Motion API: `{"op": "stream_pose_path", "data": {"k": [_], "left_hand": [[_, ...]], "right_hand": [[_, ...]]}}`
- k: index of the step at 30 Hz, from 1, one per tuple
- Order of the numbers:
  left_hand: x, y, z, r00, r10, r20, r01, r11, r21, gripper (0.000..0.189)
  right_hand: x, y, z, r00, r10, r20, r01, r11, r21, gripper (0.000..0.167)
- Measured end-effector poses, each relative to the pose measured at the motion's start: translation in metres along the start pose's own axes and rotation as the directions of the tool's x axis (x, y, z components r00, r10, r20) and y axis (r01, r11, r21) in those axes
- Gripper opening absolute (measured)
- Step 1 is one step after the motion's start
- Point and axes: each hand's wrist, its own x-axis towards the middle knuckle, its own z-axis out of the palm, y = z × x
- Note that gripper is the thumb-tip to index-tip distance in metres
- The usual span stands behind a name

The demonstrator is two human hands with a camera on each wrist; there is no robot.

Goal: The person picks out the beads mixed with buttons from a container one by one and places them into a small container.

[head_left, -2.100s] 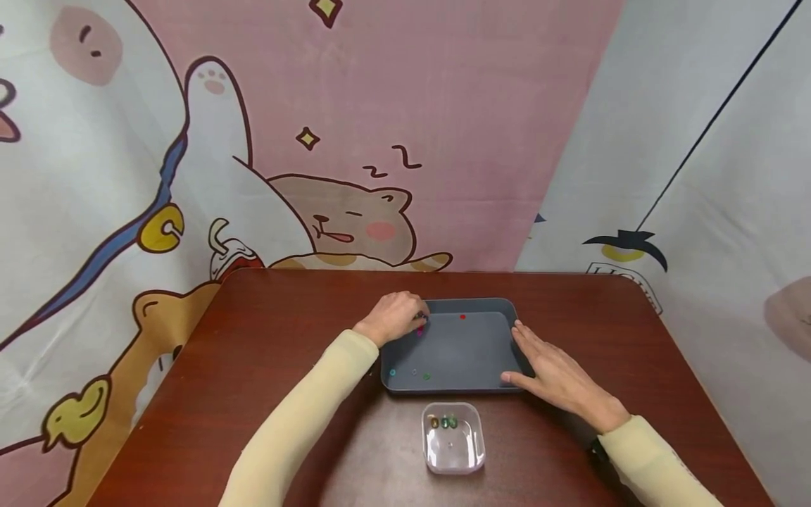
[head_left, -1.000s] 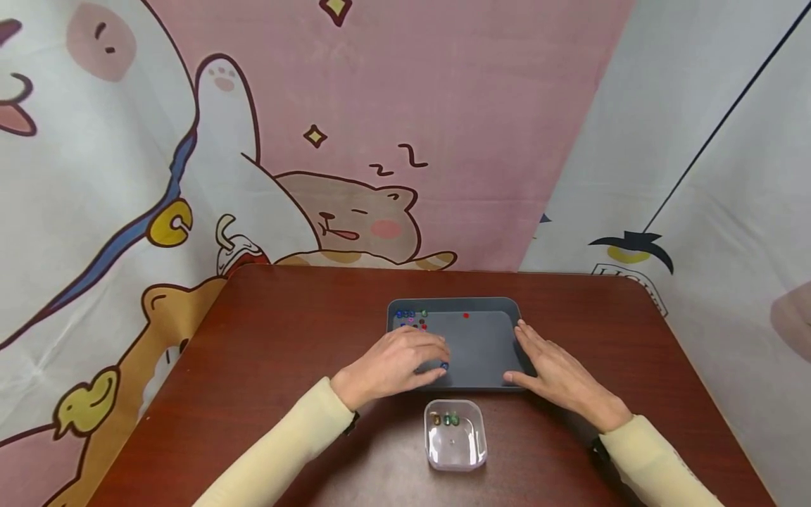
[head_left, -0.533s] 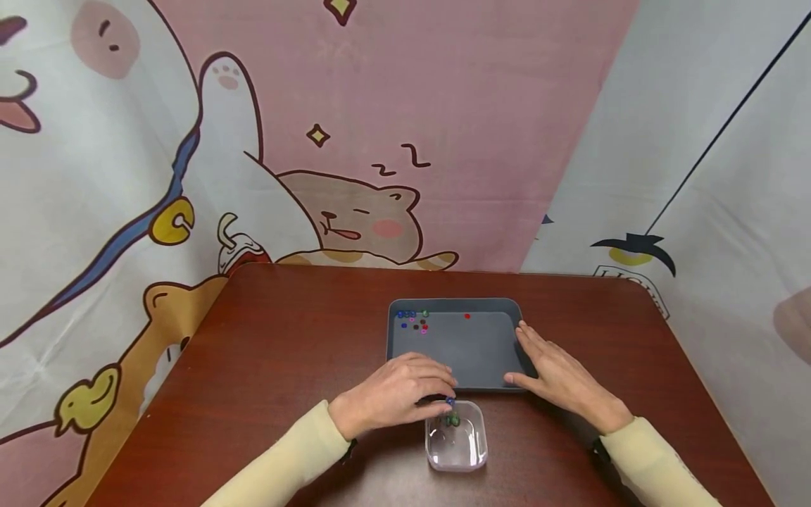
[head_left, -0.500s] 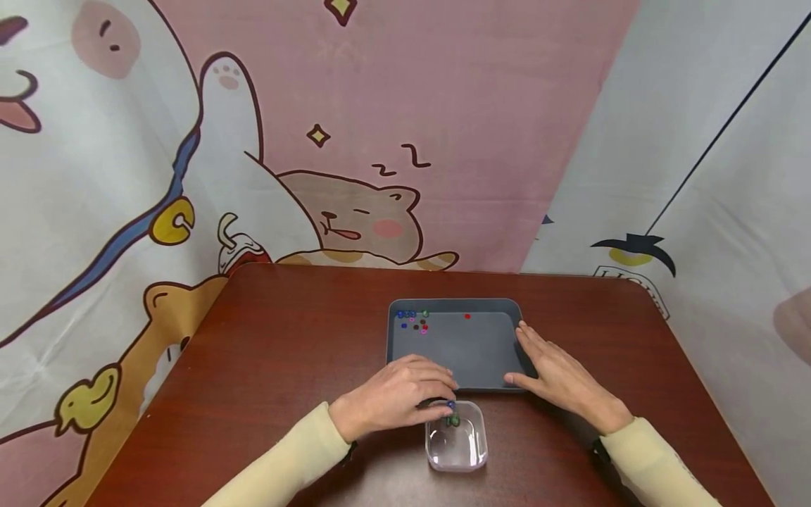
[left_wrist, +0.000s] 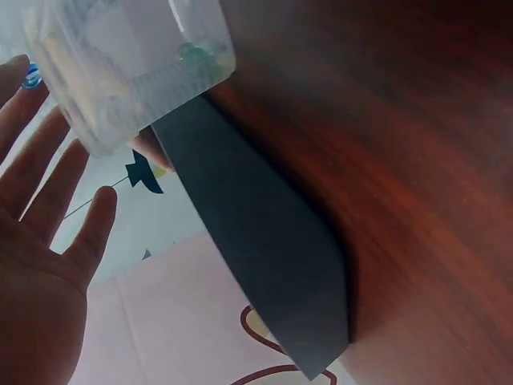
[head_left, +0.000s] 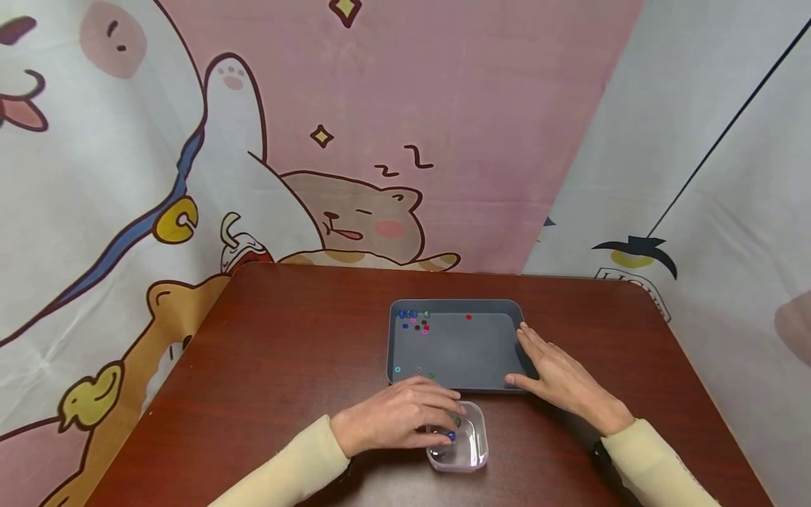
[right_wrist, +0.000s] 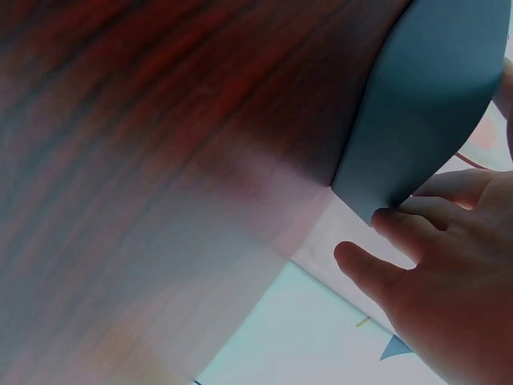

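head view: the only lettering sits on the cloth backdrop (head_left: 494, 141), a dark outlined label (head_left: 624, 273) at the right, cut off by the worktop (head_left: 304, 331) and too partial to read; two z-shaped marks (head_left: 405, 160) float above a drawn sleeping animal (head_left: 374, 222). the worktop is reddish-brown with a wood-grain look, shiny near its front edge, and it stands against the backdrop, which is pink in the middle and whitish at both sides.

the left hand (head_left: 405, 419) has its thumb and fingertips brought together on a blue bead (head_left: 450, 436), over the clear container (head_left: 469, 454); whether the bead is below the rim, i cannot tell. green beads (left_wrist: 196, 56) show through the container's wall in the left wrist view. the right hand (head_left: 560, 377) is spread with fingers fairly straight, touching the right side of the grey tray (head_left: 469, 352) and gripping no bead. more small beads cluster in the tray's far left corner, one red bead (head_left: 469, 317) apart from them.
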Motion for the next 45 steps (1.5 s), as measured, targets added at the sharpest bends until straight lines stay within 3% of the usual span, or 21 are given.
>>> {"op": "stream_pose_path", "data": {"k": [10,18,23,28,33,36,40,45], "left_hand": [[-0.007,0.0,0.01,1.0,-0.004,-0.002,0.004,0.999,-0.049,0.02],[-0.008,0.0,0.012,1.0,-0.002,-0.007,0.002,1.0,-0.013,0.023],[-0.009,0.0,0.011,1.0,-0.028,-0.009,0.028,0.999,-0.034,0.027],[-0.013,-0.002,0.008,0.993,-0.098,-0.071,0.092,0.993,-0.078,0.034],[-0.023,-0.011,0.0,0.965,-0.171,-0.199,0.167,0.985,-0.037,0.042],[-0.029,-0.018,-0.007,0.942,-0.243,-0.233,0.247,0.969,-0.011,0.052],[-0.039,-0.027,-0.012,0.899,-0.37,-0.233,0.379,0.925,-0.01,0.067],[-0.049,-0.04,-0.014,0.837,-0.489,-0.246,0.5,0.866,-0.016,0.074]], "right_hand": [[-0.001,0.0,0.0,1.0,0.004,0.005,-0.004,1.0,0.012,0.099],[-0.001,0.0,0.0,1.0,-0.004,-0.003,0.004,1.0,0.011,0.098],[0.0,-0.001,0.0,1.0,0.001,-0.003,-0.001,1.0,0.012,0.098],[-0.001,-0.001,-0.001,1.0,0.007,0.001,-0.007,1.0,0.01,0.098],[0.001,-0.001,-0.006,1.0,0.006,-0.01,-0.006,1.0,0.011,0.094],[0.003,-0.001,-0.011,0.999,0.003,-0.044,-0.002,1.0,0.013,0.09],[0.009,-0.004,-0.018,0.996,-0.022,-0.086,0.023,1.0,0.008,0.084],[0.02,-0.014,-0.025,0.988,-0.076,-0.135,0.079,0.997,0.014,0.076]]}}
